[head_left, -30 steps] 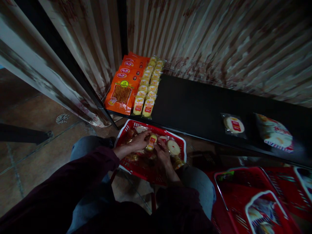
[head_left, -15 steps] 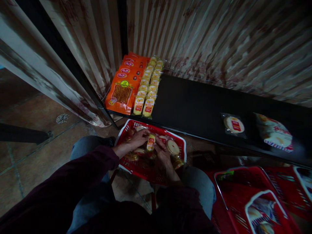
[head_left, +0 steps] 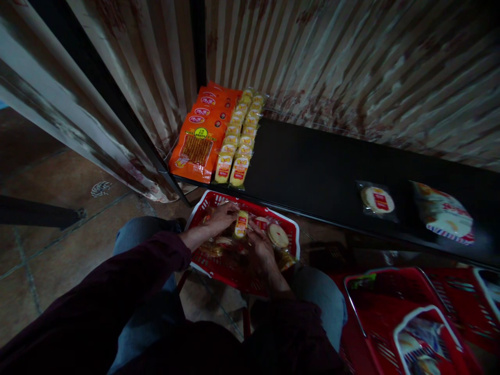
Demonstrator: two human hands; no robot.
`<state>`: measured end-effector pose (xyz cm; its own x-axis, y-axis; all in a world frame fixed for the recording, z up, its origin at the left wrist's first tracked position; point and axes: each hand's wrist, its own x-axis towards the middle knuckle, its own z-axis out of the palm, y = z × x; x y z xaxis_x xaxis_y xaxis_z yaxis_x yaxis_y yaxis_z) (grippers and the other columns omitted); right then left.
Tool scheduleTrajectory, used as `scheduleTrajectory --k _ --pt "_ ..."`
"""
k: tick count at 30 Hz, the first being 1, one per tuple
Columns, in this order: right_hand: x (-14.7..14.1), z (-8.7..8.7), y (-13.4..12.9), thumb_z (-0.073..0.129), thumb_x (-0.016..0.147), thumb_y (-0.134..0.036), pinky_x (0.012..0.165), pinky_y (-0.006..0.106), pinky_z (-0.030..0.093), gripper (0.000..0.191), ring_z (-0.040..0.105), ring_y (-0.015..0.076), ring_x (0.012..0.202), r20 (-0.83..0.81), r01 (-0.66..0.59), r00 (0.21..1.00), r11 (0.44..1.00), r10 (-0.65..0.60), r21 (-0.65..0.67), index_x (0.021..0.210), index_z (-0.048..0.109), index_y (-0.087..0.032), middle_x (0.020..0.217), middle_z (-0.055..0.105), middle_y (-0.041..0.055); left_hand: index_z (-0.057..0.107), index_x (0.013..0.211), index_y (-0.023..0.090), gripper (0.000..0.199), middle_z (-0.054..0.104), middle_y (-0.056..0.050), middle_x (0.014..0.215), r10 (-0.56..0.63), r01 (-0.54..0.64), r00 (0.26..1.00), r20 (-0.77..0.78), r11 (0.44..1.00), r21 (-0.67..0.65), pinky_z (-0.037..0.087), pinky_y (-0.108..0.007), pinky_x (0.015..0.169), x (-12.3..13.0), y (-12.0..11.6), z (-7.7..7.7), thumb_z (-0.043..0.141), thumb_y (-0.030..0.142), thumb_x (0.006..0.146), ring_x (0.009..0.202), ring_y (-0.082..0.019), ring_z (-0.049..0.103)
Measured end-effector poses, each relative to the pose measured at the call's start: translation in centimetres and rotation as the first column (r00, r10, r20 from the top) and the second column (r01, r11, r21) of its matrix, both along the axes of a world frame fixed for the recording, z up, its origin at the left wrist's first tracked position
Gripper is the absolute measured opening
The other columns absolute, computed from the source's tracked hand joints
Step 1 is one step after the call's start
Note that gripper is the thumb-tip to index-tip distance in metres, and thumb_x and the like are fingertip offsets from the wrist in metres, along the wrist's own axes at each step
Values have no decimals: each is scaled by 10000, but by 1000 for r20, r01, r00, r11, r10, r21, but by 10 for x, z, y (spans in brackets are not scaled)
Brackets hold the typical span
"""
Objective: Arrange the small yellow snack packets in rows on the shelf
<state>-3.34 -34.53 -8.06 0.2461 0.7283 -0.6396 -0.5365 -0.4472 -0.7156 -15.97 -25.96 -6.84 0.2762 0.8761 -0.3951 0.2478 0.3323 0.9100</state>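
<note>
Over the basket (head_left: 292, 229), the cake (head_left: 241, 224) is straighter than one second ago. My left hand (head_left: 221, 219) and right hand (head_left: 261, 247) grasp it by fingertips, so its turning seems nearly done

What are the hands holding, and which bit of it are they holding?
A small yellow wrapped snack, by its edges: the left hand at its left side, the right hand at its right.

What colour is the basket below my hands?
The basket is red, best seen in the head view.
</note>
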Motion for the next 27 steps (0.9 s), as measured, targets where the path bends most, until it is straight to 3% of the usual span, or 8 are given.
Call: scheduleTrajectory --k 8,14,17,20,23,27 --pt "1 9 -1 758 591 -295 625 321 556 537 704 212 746 -80 -40 996 999 39 -17 1116 655 -240 911 755 26 618 854 150 122 658 -41 929 12 -14 995 -97 1000 -17 479 -250 804 0 -1 4 561 79 772 855 -133 607" --pt "1 5 1 734 549 -266 600 316 537 394 692 219 721 -13 11 1000 999 -11 -52 941 701 -242 834 757 9 599 753 151 20 609 -3 803 -27 28 989 -145 1000 7 462 -223 731 0 -3 7 597 136 766 763 -116 574" --pt "4 5 3 720 535 -304 635 338 534 369 687 241 772 48 -4 999 998 7 -56 899 713 -242 852 756 13 573 880 159 120 577 23 765 -50 46 998 -43 994 -96 444 -187 589 1 -5 7 592 141 763 612 -79 546" --pt "8 7 5 732 525 -350 721 349 527 333 673 256 866 176 -18 984 999 24 -36 835 728 -228 884 754 25 536 1071 192 347 568 52 734 -146 166 983 110 964 -209 398 -160 492 0 -7 6 592 137 733 507 -55 510" --pt "10 10 5 748 544 -394 783 347 512 307 654 262 928 295 -29 955 1000 26 5 790 733 -211 902 751 41 594 985 181 284 569 48 712 -251 292 952 177 919 -264 391 -158 497 -4 -6 5 576 134 705 519 -52 503" --pt "10 13 6 730 617 -431 757 338 514 327 652 262 912 335 -33 942 998 14 53 841 727 -193 893 743 54 593 815 168 165 587 28 773 -241 318 939 245 882 -349 464 -198 588 -8 -6 2 594 121 656 613 -78 555"
